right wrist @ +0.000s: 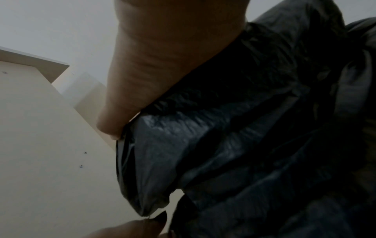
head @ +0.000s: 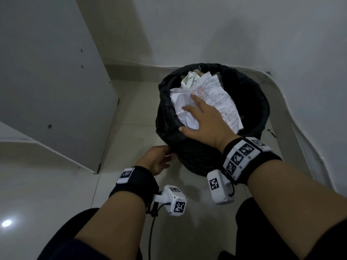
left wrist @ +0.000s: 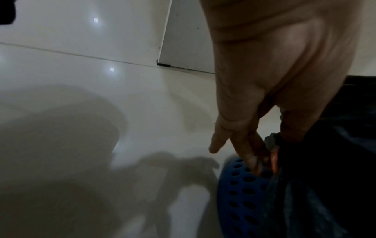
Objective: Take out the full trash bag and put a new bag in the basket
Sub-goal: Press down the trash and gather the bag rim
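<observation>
A black trash bag [head: 187, 152] lines a round basket on the floor, folded down over its rim. Crumpled white paper [head: 212, 92] with printed text fills it to the top. My right hand [head: 202, 117] lies flat on the paper, fingers straight, thumb over the bag's near rim. My left hand [head: 165, 156] is low at the basket's near-left side and pinches the bag's hanging edge. The left wrist view shows my left hand [left wrist: 264, 159] at the bag [left wrist: 325, 177], over the blue perforated basket [left wrist: 240, 193]. The right wrist view shows the bag [right wrist: 244, 128] under my right hand [right wrist: 162, 56].
A white cabinet panel [head: 47, 81] stands to the left of the basket. The wall [head: 225, 25] is right behind it, and a curved skirting [head: 281, 113] runs along the right. Glossy floor tiles [head: 56, 194] lie in front. My knees are at the bottom.
</observation>
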